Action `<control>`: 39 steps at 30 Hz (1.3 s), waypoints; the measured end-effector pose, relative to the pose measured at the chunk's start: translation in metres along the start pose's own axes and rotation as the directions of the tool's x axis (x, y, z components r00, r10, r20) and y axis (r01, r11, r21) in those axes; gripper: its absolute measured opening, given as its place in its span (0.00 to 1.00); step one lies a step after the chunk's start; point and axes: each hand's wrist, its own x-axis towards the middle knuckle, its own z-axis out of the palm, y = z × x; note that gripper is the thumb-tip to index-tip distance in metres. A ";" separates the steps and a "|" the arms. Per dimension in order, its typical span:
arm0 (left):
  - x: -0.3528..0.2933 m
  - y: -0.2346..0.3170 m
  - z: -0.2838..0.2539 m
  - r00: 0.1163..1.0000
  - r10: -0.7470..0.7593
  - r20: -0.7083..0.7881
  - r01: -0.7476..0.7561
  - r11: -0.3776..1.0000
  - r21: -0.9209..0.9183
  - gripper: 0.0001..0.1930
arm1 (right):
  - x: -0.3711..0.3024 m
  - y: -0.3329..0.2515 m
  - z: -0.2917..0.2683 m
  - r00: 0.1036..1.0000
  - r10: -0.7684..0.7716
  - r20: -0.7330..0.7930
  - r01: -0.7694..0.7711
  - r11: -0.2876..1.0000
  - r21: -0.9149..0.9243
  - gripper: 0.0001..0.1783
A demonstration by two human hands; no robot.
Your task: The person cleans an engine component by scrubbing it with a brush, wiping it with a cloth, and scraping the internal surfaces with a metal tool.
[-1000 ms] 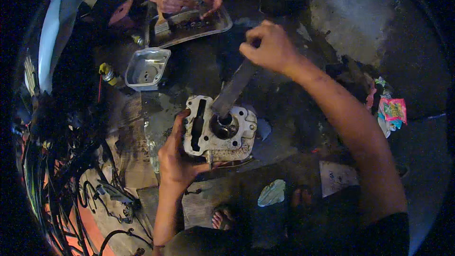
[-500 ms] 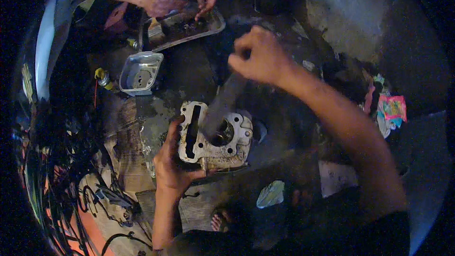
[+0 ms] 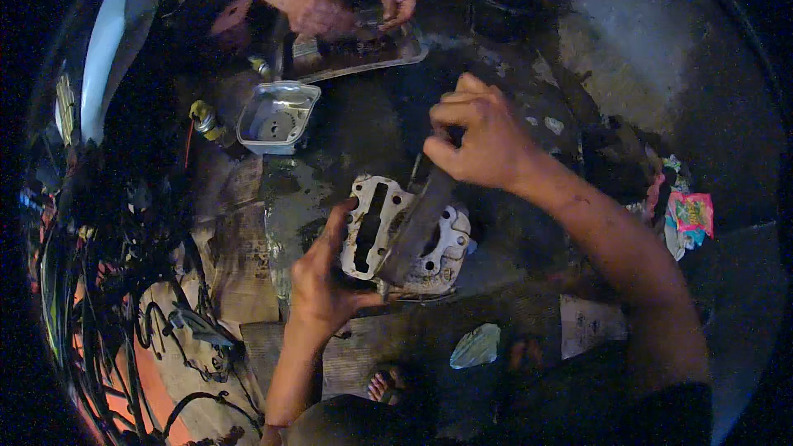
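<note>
My left hand (image 3: 320,285) grips a pale metal engine cylinder block (image 3: 370,231) by its left side, with the thumb along the lower edge. The block's flat face is up, showing a long slot, bolt holes and a round bore. My right hand (image 3: 483,136) is closed above and to the right of the block. From it a dark grey flat strip (image 3: 417,219), smeared by motion, reaches down across the block's face and covers part of the bore. What exactly the strip is cannot be made out.
Another person's hands (image 3: 326,12) work over a dirty metal tray (image 3: 405,58) at the far side. A silver metal pan (image 3: 278,116) stands before it, beside a yellow-capped bottle (image 3: 206,120). Cables (image 3: 107,314) crowd the left. Bright wrappers (image 3: 690,215) lie right.
The block and my left hand sit farther right in the picture, as does the whole scene. My right hand has shifted right and slightly down, and the strip now crosses more of the bore.
</note>
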 end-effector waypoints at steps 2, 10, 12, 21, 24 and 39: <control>-0.001 -0.001 0.000 0.998 0.051 0.025 -0.052 0.998 0.041 0.58 | 0.010 0.033 -0.010 0.997 0.074 0.000 -0.074 0.997 -0.029 0.14; 0.002 0.000 0.004 0.996 0.076 0.038 -0.075 0.997 -0.011 0.58 | 0.013 0.053 -0.008 0.987 0.162 0.016 -0.161 0.985 -0.062 0.12; -0.001 -0.004 0.003 0.998 0.059 0.032 -0.059 0.998 -0.007 0.58 | -0.002 0.020 0.009 0.998 0.022 -0.067 -0.022 1.000 -0.002 0.12; -0.002 -0.015 0.005 0.982 0.188 0.017 -0.188 0.982 0.015 0.60 | -0.004 0.002 0.008 0.996 -0.059 0.063 0.052 0.993 0.103 0.09; 0.004 -0.007 0.007 0.987 0.157 0.032 -0.157 0.988 -0.007 0.60 | 0.008 0.043 -0.001 0.991 0.109 -0.076 -0.110 0.994 -0.014 0.09; 0.000 -0.005 0.010 0.993 0.115 0.005 -0.115 0.993 -0.007 0.59 | -0.007 0.019 0.012 0.999 -0.014 -0.030 0.017 0.994 0.106 0.09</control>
